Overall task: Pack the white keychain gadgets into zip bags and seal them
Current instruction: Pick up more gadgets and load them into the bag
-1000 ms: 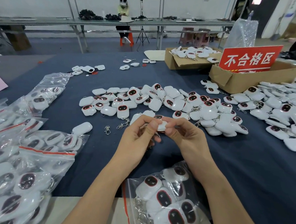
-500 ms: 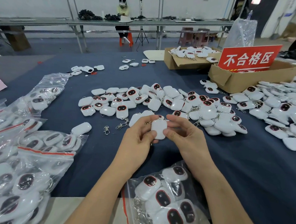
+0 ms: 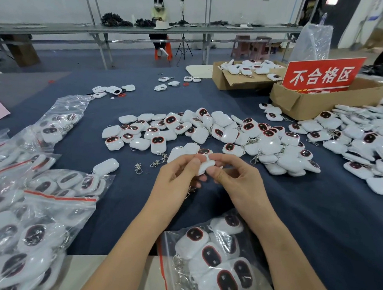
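Observation:
My left hand and my right hand together pinch one white keychain gadget above the blue table, fingertips meeting on it; its metal clip hangs below my left palm. Beyond them lies a heap of loose white gadgets with dark red-ringed faces. Close to me, under my forearms, sits a zip bag holding several gadgets, its red-lined mouth to the left. More filled zip bags are stacked at the left.
A second pile of gadgets covers the right side. Two cardboard boxes stand behind, one with a red sign, the other holding gadgets. A loose clip lies on the cloth. A person sits at a far bench.
Both hands have turned the gadget: half a second ago its flat white back faced me upright, now it lies edge-on between the fingertips. The hands stay in the same spot.

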